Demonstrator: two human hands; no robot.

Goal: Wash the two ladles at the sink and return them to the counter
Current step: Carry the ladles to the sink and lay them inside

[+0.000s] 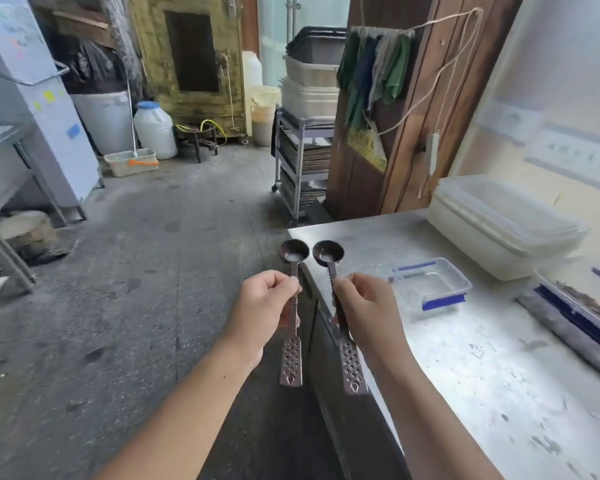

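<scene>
I hold two dark metal ladles side by side, bowls pointing away from me and perforated handle ends hanging toward me. My left hand (267,306) pinches the stem of the left ladle (293,252), which hangs over the floor just left of the counter edge. My right hand (364,308) pinches the stem of the right ladle (328,253), whose bowl is over the corner of the steel counter (482,362). No sink is in view.
On the counter lie a small clear box with blue clips (430,289), a large lidded white tub (499,226) and a long tray (575,317) at the right. A wheeled rack (302,161) stands ahead beside a wooden door. Grey concrete floor (153,271) spreads to the left.
</scene>
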